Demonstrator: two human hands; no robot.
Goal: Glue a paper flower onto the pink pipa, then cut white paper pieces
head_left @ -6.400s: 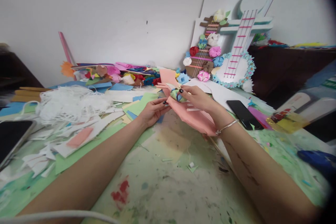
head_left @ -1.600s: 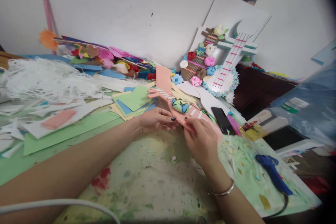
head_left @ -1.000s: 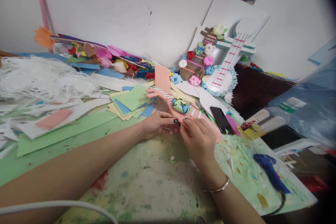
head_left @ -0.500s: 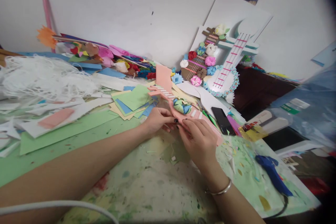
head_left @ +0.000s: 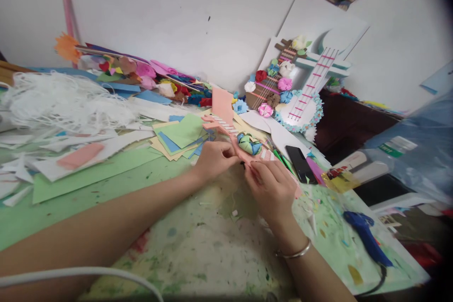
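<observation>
At the left of the frame a heap of white strings (head_left: 71,101) sprawls over the table (head_left: 177,255). Toward the centre, green, blue and yellow paper sheets (head_left: 180,132) overlap just behind the left hand (head_left: 216,158). That hand is half curled, its thumb reaching to the near edge of a pink paper guitar (head_left: 244,155); its other fingertips are hidden, so I can't tell whether it grips anything.

The guitar sits mid-frame, its long axis slanting from upper left to lower right. The narrow, forked head points to the upper left and the wider body runs to the lower right, partly behind the right hand (head_left: 271,186). It's salmon pink, with slanted white strips across the neck, a crumpled green-and-blue paper flower (head_left: 249,144) on the body and more short white strips beside that.

The right hand, a silver bangle (head_left: 295,251) at its wrist, has its fingers bunched together, pinching the guitar's near edge close to the left thumb. Farther right lie a black phone (head_left: 300,164) and a blue glue gun (head_left: 366,233).
</observation>
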